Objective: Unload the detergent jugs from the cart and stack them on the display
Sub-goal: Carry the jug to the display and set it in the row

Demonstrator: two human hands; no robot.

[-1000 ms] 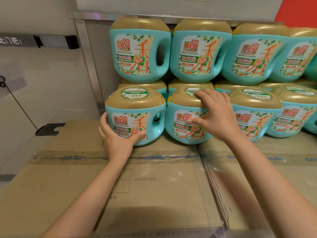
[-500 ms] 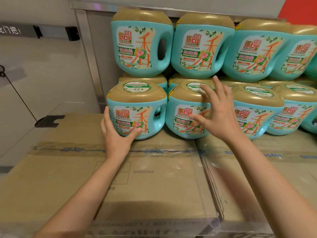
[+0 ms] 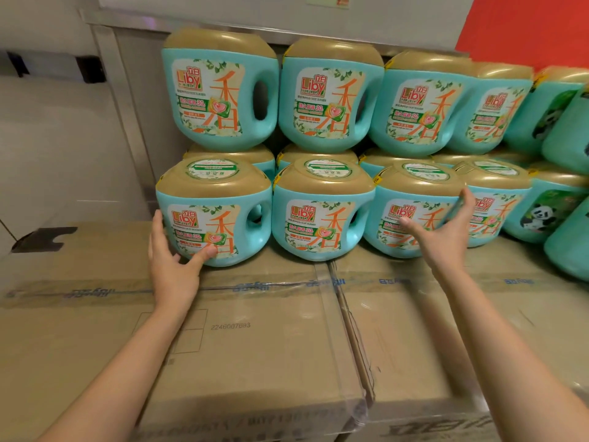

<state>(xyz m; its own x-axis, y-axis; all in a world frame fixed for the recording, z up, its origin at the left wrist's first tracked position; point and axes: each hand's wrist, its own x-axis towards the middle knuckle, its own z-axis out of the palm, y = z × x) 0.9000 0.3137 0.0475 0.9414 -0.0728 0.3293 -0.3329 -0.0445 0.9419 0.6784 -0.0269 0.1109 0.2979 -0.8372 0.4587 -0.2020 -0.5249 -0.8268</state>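
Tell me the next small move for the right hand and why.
Probably press the right hand against the third front-row jug and nudge it square. That hand is spread open over its front, thumb on the label, fingers at its right side, and the jug looks slightly tilted. The left hand rests on the leftmost front jug.

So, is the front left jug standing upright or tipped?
Upright: the front left jug stands on its base on the cardboard box, gold cap on top.
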